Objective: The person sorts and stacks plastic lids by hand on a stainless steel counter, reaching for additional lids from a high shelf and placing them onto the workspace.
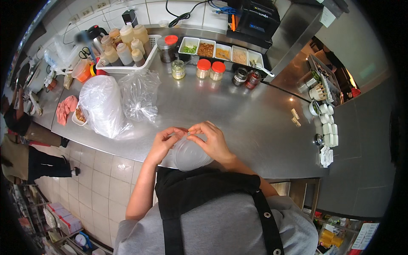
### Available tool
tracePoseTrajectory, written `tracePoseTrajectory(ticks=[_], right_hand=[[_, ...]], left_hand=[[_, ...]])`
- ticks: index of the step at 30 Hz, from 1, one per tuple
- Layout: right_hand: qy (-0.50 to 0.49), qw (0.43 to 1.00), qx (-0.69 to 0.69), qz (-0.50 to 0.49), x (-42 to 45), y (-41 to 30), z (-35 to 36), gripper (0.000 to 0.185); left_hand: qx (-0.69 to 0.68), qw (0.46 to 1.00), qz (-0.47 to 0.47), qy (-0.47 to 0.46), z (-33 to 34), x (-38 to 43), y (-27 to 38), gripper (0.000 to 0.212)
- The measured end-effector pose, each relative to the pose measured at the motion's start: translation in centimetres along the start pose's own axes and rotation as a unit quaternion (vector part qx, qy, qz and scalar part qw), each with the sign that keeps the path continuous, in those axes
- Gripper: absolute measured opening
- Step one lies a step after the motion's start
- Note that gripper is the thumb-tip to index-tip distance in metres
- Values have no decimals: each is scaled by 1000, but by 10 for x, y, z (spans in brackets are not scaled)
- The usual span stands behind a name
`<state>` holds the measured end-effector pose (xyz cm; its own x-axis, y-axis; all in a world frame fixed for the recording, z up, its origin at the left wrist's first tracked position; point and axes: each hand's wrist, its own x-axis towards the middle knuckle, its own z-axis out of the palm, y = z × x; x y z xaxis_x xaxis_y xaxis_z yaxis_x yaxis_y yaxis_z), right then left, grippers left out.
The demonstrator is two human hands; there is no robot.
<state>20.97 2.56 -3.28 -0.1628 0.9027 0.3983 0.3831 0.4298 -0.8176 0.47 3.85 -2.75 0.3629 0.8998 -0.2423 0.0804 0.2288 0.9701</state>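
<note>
Both hands meet over the front edge of the steel counter, at a round, translucent plastic lid or shallow container [191,154]. It is tilted, with concentric rings on its face. My left hand [167,140] pinches its far rim between thumb and fingers. Right beside it, my right hand [210,137] has thumb and fingertips on the same rim. The fingertips partly hide that edge. Beyond my left hand lies a knotted clear plastic bag [140,95]. To its left is a larger bag [100,102] holding what look like stacked translucent lids or containers.
At the back stand a white basket [154,47] of squeeze bottles, a topping rack [188,57] and red-lidded jars [210,70]. A black printer [255,24] sits above. White dishes [330,134] line the right side. Two people [19,156] stand at far left.
</note>
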Motion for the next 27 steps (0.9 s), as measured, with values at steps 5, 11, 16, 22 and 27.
tracePoseTrajectory(ticks=[5,11,16,22,27], right_hand=[[-37,997,-41,-58,4,-3,-5,13],[-56,993,-80,-72,4,-9,-8,10],[-65,991,-75,-88,5,-4,-11,8],[-55,995,-50,-61,1,-11,-12,4],[-54,997,-44,-31,0,-11,-12,5]], left_hand=[[-7,999,-41,-12,-7,-1,-3,20],[-17,997,-62,-39,-10,2,-3,18],[-24,998,-43,-36,-4,2,-1,10],[5,999,-15,-33,-2,3,1,10],[-21,998,29,-42,3,7,-6,12]])
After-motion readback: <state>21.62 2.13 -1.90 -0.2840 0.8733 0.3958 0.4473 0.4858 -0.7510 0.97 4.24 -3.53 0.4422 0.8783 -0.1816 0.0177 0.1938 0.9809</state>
